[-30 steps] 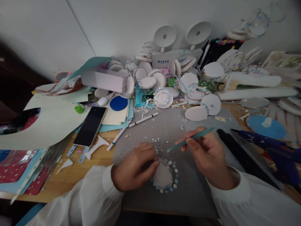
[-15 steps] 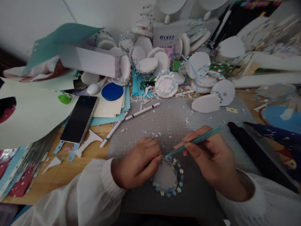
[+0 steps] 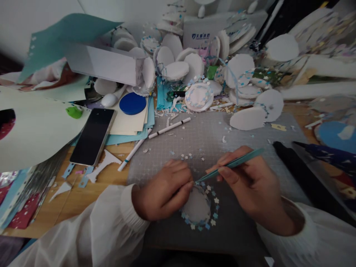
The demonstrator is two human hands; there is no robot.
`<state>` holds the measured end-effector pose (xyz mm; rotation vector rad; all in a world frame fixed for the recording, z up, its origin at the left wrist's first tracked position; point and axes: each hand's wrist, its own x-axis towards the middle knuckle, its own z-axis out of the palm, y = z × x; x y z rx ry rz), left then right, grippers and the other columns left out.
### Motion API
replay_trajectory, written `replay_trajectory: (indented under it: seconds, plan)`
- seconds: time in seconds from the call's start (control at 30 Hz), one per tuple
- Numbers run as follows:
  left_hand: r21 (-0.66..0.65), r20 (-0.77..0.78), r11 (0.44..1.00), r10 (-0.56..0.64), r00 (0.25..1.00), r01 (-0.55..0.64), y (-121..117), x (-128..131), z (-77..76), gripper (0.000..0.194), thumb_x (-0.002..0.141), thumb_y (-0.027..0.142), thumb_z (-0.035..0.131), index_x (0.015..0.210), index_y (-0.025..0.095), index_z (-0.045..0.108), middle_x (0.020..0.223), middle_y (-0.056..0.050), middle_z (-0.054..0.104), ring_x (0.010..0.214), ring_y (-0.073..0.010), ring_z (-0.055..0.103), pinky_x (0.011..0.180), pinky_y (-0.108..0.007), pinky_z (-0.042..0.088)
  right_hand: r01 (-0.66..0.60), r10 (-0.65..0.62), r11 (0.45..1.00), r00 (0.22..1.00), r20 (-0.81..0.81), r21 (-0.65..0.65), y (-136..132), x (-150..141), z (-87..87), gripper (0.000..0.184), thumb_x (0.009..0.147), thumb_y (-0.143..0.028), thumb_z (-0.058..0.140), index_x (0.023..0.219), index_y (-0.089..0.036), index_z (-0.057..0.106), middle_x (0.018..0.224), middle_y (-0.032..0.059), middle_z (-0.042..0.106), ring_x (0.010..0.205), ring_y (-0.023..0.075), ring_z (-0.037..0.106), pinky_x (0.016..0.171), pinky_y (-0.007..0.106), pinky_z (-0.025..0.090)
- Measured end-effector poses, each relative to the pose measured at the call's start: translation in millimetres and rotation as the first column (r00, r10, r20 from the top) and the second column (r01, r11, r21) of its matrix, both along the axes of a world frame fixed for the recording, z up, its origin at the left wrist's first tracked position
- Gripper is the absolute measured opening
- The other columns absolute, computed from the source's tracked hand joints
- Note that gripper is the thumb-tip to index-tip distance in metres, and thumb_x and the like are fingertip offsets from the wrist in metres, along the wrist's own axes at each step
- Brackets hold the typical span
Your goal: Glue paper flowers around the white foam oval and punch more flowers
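Lower centre of the frame: pale disc [image 3: 197,208] flat on the grey mat [image 3: 236,237], ringed by small blue and white flowers [image 3: 216,200] standing just outside its rim. Our left hand [image 3: 167,191] covers its upper-left edge, fingers curled in; can't tell what, if anything, that grip pinches. Our right hand [image 3: 247,181], right of the disc, has a narrow pencil-style grip on teal tweezers [image 3: 236,161], tips slanting down to the top of the ring, just beside the left fingertips. Tips too small to tell if they hold a flower.

Our take on doing this well: brace the disc lightly from the left so the ring can't creep, come in low with the tips, squeeze softly, touch one spot only. Pieces look light, probably easy to snag or flip. Resting the right wrist on the mat should steady things; left knuckles should stay out of our sight line.

Further out: loose flowers [image 3: 190,155] just above the hands, so watch the cuffs. White pens [image 3: 169,128] upper left of those, phone [image 3: 93,137] left above the wooden desk [image 3: 83,202], similar trimmed disc [image 3: 198,97] upper centre, black bar [image 3: 300,178] at right.
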<state>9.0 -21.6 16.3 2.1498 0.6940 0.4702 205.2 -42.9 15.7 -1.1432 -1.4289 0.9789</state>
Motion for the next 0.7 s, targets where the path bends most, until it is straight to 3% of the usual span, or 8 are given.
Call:
replay_trajectory:
  seconds: [0.37,0.7]
  plan:
    - [-0.011,0.000,1.000,0.001,1.000,-0.001,-1.1,-0.9,-0.5,0.019,0.093,0.016,0.030,0.074,0.019,0.033,0.074,-0.003,0.045,0.074,-0.0176,0.042,0.069,-0.034,0.032,-0.021,0.015,0.993,0.999,-0.048,-0.113,5.6,2.3,0.6,0.017,0.083,-0.036,0.066,0.081,-0.021,0.057,0.070,-0.0003,0.066,0.052,0.0088,0.060,0.046,0.018,0.052]
    - [-0.002,0.000,1.000,0.009,1.000,-0.009,-1.2,-0.2,-0.4,0.020,0.092,0.016,0.031,0.073,0.020,0.033,0.073,-0.003,0.046,0.073,-0.0176,0.042,0.069,-0.034,0.033,-0.025,0.013,0.982,0.998,-0.064,-0.186,5.9,1.7,1.0,0.019,0.081,-0.037,0.067,0.080,-0.021,0.057,0.068,-0.0015,0.067,0.052,0.0065,0.060,0.048,0.014,0.052]
